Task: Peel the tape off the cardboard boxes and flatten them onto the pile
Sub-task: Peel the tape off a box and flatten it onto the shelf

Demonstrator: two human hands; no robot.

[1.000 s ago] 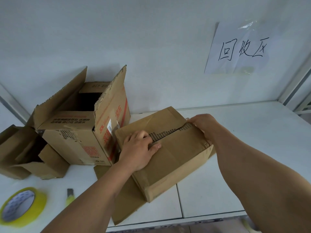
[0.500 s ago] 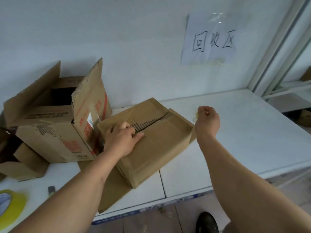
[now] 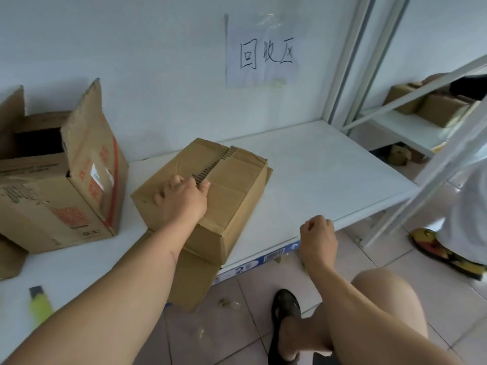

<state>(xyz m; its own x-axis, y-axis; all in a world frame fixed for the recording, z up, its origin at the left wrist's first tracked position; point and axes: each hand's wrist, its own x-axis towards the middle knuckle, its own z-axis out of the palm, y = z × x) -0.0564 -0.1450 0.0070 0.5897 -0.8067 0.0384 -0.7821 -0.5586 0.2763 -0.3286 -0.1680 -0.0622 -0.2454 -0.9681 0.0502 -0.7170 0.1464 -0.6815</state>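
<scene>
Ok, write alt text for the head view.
A person's left hand presses on a closed cardboard box lying on flattened cardboard on a white shelf, while the right hand is a fist at the shelf's front edge. An open box stands to the left.

Bare forearms, no sleeves; bare knee; black shoe (image 3: 286,309)

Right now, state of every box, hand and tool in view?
Small brown cardboard box: closed, seam bare, lying on flattened cardboard.
Large printed cardboard box: top flaps open.
Left hand: pressing on the small box.
Right hand: fisted past the shelf edge.
Yellow-green utility knife: lying on the shelf.
</scene>
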